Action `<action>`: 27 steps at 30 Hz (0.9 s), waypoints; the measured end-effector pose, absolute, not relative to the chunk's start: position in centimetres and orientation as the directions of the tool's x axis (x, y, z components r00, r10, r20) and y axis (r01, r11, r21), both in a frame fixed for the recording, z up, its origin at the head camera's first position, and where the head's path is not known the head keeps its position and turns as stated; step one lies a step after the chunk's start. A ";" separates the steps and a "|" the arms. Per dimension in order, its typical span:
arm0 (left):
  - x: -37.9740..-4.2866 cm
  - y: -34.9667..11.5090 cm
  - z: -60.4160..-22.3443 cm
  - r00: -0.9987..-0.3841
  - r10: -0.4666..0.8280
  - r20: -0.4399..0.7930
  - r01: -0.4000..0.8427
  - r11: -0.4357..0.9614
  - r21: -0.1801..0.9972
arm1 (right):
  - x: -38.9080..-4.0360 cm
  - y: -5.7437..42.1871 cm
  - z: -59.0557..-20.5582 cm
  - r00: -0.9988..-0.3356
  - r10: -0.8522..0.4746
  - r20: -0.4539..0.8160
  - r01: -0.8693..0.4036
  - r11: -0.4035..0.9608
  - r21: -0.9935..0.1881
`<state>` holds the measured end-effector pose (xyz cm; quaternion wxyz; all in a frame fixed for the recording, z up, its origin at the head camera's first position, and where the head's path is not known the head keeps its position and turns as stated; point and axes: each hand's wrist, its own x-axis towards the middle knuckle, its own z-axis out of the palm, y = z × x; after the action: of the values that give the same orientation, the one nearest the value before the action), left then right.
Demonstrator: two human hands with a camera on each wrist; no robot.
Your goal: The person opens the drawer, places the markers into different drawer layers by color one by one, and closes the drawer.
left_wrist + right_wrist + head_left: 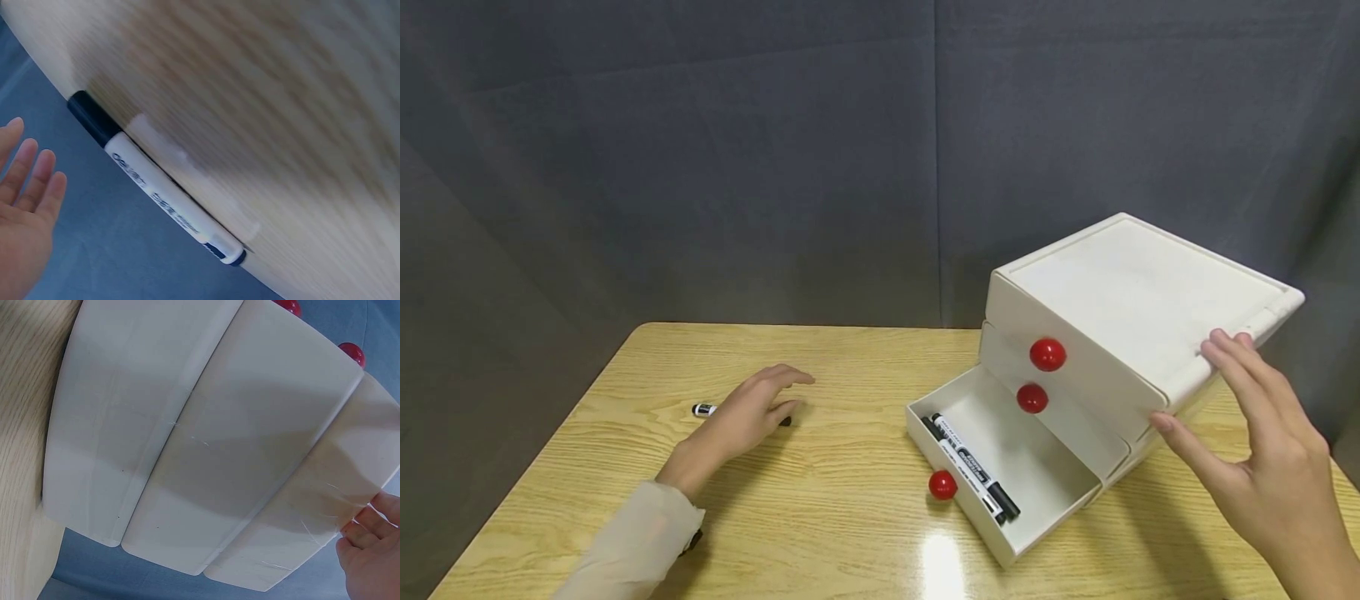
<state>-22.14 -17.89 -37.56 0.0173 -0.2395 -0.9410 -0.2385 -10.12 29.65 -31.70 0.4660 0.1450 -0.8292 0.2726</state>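
A white three-drawer unit (1150, 292) with round red knobs stands on the right of the table, its bottom drawer (1037, 483) pulled out. Black-and-white markers (973, 467) lie inside along the drawer's front wall. My right hand (1273, 450) rests its fingertips on the unit's top side edge, thumb near the front corner. At the left, another marker (169, 187) with a black cap lies on the table. Over it in the head view is my left hand (745, 421), fingers loosely extended and apart from the marker in the left wrist view; the hand hides the marker's middle.
The wood-grain table (850, 500) ends at a back edge before a dark grey curtain (775, 167). The pulled-out drawer, with its red knob (942, 485), juts left toward the table's middle. The two upper drawers are closed.
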 end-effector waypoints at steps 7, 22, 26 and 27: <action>-22.2 -19.3 -37.9 -0.894 0.421 0.153 0.445 0.790 0.421 | -10.2 29.6 -31.7 -0.510 0.003 0.860 -0.503 0.810 -0.301; -22.2 -22.1 -38.6 -0.895 0.417 0.160 0.446 0.813 0.374 | -10.2 29.7 -31.7 -0.531 0.022 0.847 -0.494 0.804 -0.330; -22.1 -22.7 -38.8 -0.898 0.412 0.153 0.438 0.812 0.386 | -10.2 29.7 -31.7 -0.531 0.022 0.847 -0.496 0.803 -0.332; -22.1 -22.9 -38.8 -0.900 0.411 0.147 0.434 0.813 0.388 | -10.2 29.7 -31.7 -0.531 0.022 0.847 -0.496 0.802 -0.332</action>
<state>-22.09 -22.86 -38.83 0.0282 -0.2219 -0.9517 -0.2104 -10.17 29.69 -31.74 0.4626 0.1429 -0.8290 0.2799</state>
